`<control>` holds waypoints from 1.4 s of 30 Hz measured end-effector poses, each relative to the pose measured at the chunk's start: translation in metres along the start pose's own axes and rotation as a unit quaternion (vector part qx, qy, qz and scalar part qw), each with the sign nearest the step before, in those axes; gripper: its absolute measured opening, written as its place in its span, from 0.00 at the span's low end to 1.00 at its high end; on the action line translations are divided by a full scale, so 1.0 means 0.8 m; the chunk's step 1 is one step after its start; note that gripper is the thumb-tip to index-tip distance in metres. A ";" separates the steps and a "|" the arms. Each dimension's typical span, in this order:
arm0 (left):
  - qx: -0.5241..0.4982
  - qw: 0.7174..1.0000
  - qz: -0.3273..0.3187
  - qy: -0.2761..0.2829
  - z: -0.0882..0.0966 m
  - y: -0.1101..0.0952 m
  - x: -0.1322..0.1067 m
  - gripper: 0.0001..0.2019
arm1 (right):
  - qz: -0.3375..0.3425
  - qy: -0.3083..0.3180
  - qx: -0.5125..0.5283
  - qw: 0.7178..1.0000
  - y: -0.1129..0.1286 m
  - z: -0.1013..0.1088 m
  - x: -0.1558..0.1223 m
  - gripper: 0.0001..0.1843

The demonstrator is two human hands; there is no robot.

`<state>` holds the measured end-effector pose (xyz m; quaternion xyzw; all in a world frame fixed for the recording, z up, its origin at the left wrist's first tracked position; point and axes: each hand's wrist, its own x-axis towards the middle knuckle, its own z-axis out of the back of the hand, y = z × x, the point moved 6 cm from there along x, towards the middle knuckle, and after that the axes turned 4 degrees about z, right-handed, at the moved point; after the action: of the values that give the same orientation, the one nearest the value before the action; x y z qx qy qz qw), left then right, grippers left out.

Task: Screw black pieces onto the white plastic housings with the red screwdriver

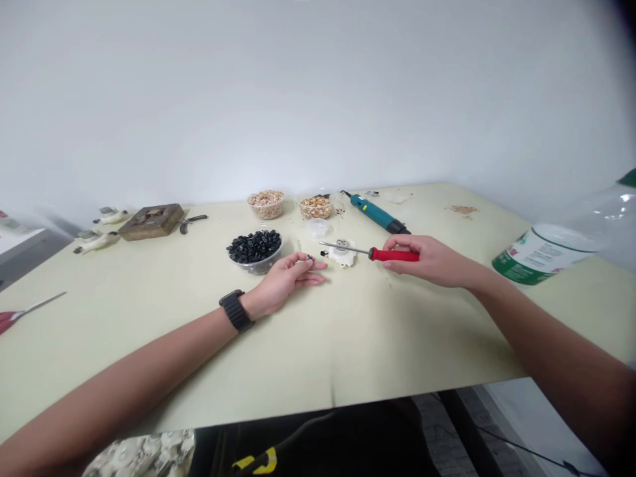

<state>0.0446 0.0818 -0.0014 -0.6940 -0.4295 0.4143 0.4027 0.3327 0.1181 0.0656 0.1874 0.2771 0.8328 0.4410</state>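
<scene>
My right hand point(427, 260) is closed round the red handle of a screwdriver point(395, 255), whose metal shaft points left. Below the shaft, a white plastic part with a notched edge point(342, 257) lies on the table, with a small black piece point(324, 253) at its left side. My left hand point(293, 275), with a black watch on the wrist, pinches a small dark piece point(310, 259) between thumb and forefinger. Just behind that hand stands a clear bowl of small black plastic parts point(255, 247). The pinched piece is too small to make out fully.
Two clear tubs of small parts point(267, 204) and a teal power screwdriver point(373, 212) lie towards the back. A wooden block point(152, 221) and white parts point(96, 240) sit left, scissors point(30, 310) nearer. A large plastic bottle point(541, 255) lies tilted at right.
</scene>
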 end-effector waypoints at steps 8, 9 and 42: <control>0.014 0.999 -0.016 0.035 0.010 0.005 0.015 0.09 | 0.037 0.007 0.012 0.999 -0.001 -0.025 0.000 0.23; 0.026 0.999 -0.025 0.037 0.012 0.005 0.016 0.10 | 0.036 0.004 0.013 0.999 -0.001 -0.024 -0.001 0.23; 0.148 0.984 -0.097 -0.005 0.009 -0.001 0.006 0.23 | 0.017 0.043 0.031 0.998 -0.010 -0.033 -0.002 0.24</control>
<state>0.0392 0.0882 -0.0042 -0.5799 -0.4304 0.4356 0.5373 0.3237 0.1123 0.0399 0.1698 0.3178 0.8388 0.4082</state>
